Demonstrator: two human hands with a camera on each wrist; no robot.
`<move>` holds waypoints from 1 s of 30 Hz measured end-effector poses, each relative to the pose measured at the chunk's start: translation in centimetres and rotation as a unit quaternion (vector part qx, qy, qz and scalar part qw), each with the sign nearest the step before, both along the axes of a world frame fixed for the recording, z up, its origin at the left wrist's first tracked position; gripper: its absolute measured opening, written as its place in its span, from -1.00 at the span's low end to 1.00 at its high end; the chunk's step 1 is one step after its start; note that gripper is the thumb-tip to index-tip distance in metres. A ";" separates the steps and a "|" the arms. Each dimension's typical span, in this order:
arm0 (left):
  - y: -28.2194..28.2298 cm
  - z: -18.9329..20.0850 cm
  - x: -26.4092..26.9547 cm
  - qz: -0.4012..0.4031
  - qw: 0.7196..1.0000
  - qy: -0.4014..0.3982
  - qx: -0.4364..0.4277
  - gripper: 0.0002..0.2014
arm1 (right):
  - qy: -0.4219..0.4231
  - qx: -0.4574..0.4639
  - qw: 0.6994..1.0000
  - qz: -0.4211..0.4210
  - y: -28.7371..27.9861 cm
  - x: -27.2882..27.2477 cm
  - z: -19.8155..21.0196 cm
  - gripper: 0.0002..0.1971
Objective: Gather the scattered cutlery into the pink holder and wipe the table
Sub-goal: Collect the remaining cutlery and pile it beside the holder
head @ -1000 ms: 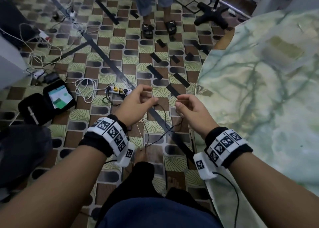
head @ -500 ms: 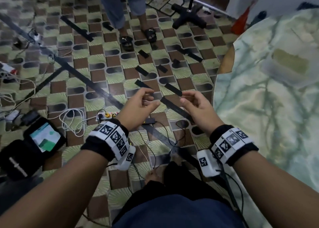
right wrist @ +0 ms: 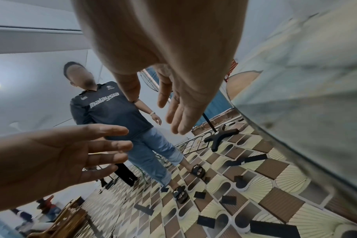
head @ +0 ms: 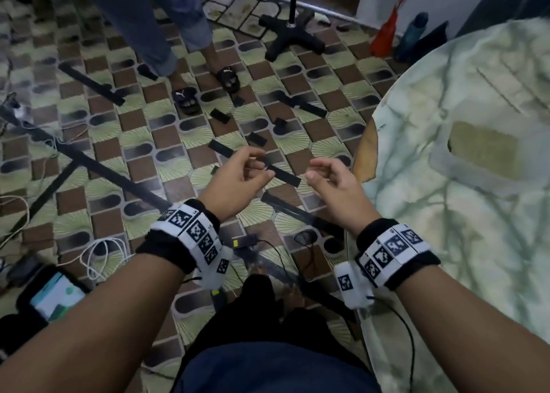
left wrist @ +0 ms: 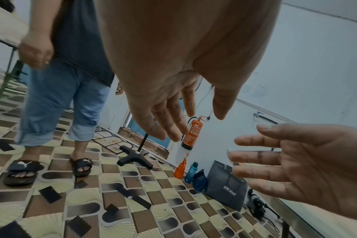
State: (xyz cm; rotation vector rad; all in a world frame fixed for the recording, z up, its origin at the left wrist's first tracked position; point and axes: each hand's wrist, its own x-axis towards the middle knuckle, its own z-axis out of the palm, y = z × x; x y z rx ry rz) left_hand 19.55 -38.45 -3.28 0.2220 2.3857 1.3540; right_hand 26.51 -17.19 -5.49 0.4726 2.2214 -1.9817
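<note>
My left hand and right hand hang side by side in the air above the patterned floor, just left of the table's edge. Both have relaxed, loosely bent fingers and hold nothing. The left wrist view shows the left hand with empty fingers spread, and the right wrist view shows the same of the right hand. The round table at the right has a green marbled cover with an olive-green rectangular patch on it. No cutlery or pink holder is in view.
A person in sandals stands ahead on the tiled floor. A black stand base, an orange bottle and a blue bottle are beyond. White cables, a phone and black tape strips lie on the floor.
The view has swung up and to the right, bringing more of the table in. My hands have drawn a little apart and their fingers have loosened.
</note>
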 end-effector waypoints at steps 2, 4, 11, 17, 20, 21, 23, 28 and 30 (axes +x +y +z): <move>0.9 -0.2 -2.5 -0.018 1.000 -0.005 0.007 -0.59 | -0.006 -0.002 1.000 -0.021 0.6 -1.7 0.0 -0.71; 1.7 -0.2 -5.1 -0.037 0.999 -0.008 0.012 -0.60 | -0.007 0.000 0.999 -0.040 1.1 -3.5 0.0 -0.71; 4.2 0.6 -14.3 -0.113 0.993 0.010 0.033 -0.58 | 0.002 0.017 0.993 -0.119 2.4 -9.6 0.9 -0.72; 8.3 1.2 -21.3 -0.165 0.986 0.003 0.037 -0.54 | -0.005 0.017 0.985 -0.172 4.8 -14.5 0.7 -0.54; 11.0 1.3 -24.5 -0.179 0.983 0.010 0.028 -0.55 | -0.009 0.008 0.983 -0.183 6.5 -17.3 0.4 -0.69; 11.9 1.1 -25.6 -0.177 0.984 0.007 0.028 -0.55 | -0.010 0.006 0.982 -0.187 7.2 -18.2 0.5 -0.72; 13.7 1.2 -27.4 -0.174 0.984 -0.003 0.028 -0.56 | -0.003 0.011 0.980 -0.196 8.6 -20.2 0.6 -0.73; 18.8 2.1 -32.1 -0.195 0.981 -0.004 0.013 -0.57 | -0.002 0.006 0.978 -0.210 12.7 -24.5 1.4 -0.70; 20.9 2.1 -33.7 -0.207 0.978 -0.001 0.018 -0.57 | 0.002 -0.004 0.974 -0.227 14.1 -25.8 1.5 -0.70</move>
